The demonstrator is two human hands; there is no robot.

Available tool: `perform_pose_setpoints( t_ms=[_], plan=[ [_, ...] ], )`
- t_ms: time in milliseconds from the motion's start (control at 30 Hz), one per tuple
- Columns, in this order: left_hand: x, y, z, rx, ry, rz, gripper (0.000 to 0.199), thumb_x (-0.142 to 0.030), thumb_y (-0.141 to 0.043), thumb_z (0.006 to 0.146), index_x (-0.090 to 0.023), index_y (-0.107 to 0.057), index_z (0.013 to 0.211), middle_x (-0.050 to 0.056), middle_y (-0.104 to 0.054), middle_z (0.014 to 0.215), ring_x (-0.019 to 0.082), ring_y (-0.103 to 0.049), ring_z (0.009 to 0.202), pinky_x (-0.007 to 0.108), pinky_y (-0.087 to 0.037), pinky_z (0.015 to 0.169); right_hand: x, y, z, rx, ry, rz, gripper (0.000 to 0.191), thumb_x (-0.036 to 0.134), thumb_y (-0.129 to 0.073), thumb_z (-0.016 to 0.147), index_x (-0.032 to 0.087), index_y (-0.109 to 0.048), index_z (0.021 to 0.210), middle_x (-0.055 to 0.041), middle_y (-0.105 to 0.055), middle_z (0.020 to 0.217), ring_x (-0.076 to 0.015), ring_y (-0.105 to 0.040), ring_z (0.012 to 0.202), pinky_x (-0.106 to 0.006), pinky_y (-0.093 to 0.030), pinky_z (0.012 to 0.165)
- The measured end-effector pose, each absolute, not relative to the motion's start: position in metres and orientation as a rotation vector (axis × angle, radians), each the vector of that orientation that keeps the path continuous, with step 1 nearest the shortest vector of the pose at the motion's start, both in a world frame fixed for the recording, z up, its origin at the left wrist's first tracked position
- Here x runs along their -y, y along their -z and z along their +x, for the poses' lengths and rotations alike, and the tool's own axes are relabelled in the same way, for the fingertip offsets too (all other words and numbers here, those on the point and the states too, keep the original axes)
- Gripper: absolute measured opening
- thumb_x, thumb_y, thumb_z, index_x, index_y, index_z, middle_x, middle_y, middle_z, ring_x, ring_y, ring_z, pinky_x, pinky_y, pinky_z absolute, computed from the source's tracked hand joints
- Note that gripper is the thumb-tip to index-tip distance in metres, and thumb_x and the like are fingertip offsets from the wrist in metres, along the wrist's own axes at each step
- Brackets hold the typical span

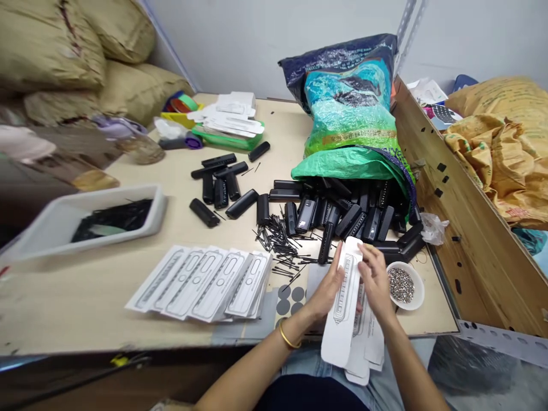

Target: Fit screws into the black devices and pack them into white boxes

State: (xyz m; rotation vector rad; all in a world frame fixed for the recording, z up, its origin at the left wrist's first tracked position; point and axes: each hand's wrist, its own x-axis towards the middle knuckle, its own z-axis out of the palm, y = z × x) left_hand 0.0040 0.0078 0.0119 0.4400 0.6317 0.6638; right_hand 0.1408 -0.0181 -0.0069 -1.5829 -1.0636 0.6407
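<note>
Upright between my hands is a flat white printed cardboard box (341,337) with rounded end flaps and a long line drawing on its face. My left hand (329,290) grips its left edge, thumb on the front. On the other edge, near the top, my right hand (375,278) is closed with its fingers at the cardboard. More flat printed boxes (373,339) lie beneath it on my lap. Just beyond my hands, small black pins (282,242) are strewn beside a pile of black plastic cases (306,214).
A bowl of small metal parts (417,285) stands at my right. Leftward lie a fanned stack of printed boxes (199,282) and a white tray (159,208) of black pieces. A large open sack (349,137) spills the cases. A wooden board (475,228) edges the table's right side.
</note>
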Motion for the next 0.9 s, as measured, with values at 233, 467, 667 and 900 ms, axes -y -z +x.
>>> perform_pose_setpoints(
  t_ms=[233, 467, 667, 900],
  plan=[
    [-0.009, 0.005, 0.014, -0.839, -0.762, 0.940, 0.045, -0.036, -0.064, 0.079, -0.021, -0.054, 0.120, 0.008, -0.062, 0.116, 0.024, -0.057, 0.106, 0.034, -0.039, 0.097, 0.023, 0.030, 0.123, 0.815, -0.776, -1.520, 0.022, 0.040, -0.050, 0.087, 0.019, -0.057, 0.084, -0.0015, -0.058, 0.078, -0.0163, -0.057, 0.076, -0.030, -0.047, 0.070],
    [-0.005, 0.002, 0.011, -0.872, -0.800, 0.854, 0.078, -0.034, -0.063, 0.080, -0.020, -0.021, 0.145, 0.013, -0.058, 0.126, 0.025, -0.053, 0.117, 0.038, -0.033, 0.104, 0.013, 0.021, 0.128, 0.893, -0.845, -1.393, 0.022, 0.038, -0.050, 0.088, 0.019, -0.060, 0.092, -0.0067, -0.065, 0.099, -0.0198, -0.060, 0.097, -0.037, -0.044, 0.090],
    [-0.004, -0.006, 0.005, -0.941, -0.771, 1.058, 0.090, -0.031, -0.065, 0.078, -0.018, -0.009, 0.148, 0.015, -0.044, 0.142, 0.027, -0.046, 0.126, 0.040, -0.027, 0.108, -0.002, 0.020, 0.126, 0.714, -1.022, -1.358, 0.022, 0.042, -0.056, 0.084, 0.021, -0.054, 0.084, -0.0026, -0.066, 0.089, -0.0157, -0.061, 0.074, -0.029, -0.049, 0.068],
    [-0.010, -0.006, 0.003, -0.836, -0.742, 0.922, 0.075, -0.035, -0.065, 0.077, -0.019, -0.031, 0.142, 0.010, -0.067, 0.110, 0.027, -0.055, 0.112, 0.038, -0.034, 0.102, 0.031, 0.035, 0.128, 0.783, -0.825, -1.455, 0.021, 0.040, -0.056, 0.084, 0.019, -0.057, 0.090, -0.0056, -0.065, 0.096, -0.0187, -0.061, 0.089, -0.034, -0.047, 0.082]
  ],
)
